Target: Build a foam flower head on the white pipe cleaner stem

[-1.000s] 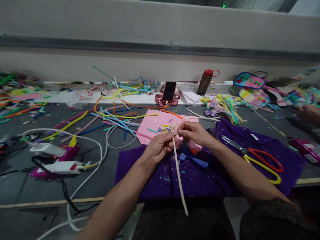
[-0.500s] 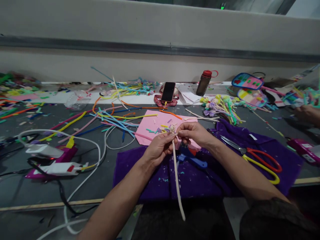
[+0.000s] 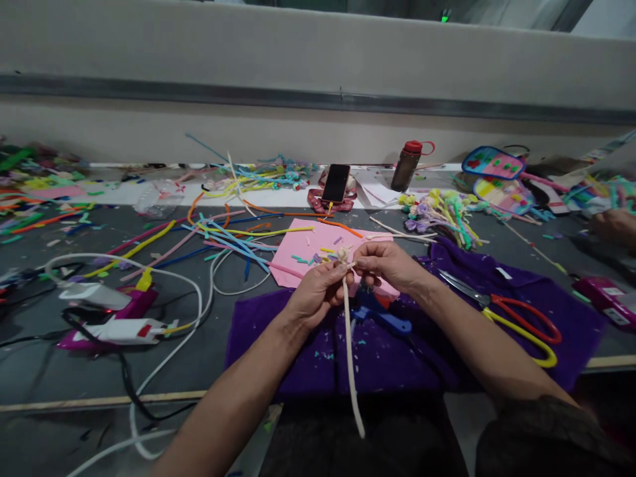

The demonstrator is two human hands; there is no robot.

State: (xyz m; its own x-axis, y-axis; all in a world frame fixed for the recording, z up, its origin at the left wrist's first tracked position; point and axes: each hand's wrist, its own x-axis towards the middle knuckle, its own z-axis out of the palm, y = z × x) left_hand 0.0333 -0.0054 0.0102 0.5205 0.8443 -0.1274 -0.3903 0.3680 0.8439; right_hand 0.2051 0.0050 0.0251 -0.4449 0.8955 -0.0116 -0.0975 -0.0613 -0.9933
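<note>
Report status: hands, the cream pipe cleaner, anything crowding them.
Left hand and right hand both pinch cream pipe cleaner at its coiled top. Stem hangs down. Blue tool just beneath.

Two bare forearms, no sleeves, left hand (image 3: 318,296) and right hand (image 3: 385,263) ungloved, no rings visible

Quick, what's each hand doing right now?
Left hand: closed, pinching the cream pipe cleaner near its curled top.
Right hand: closed, fingertips pinching the same pipe cleaner's top end.
</note>
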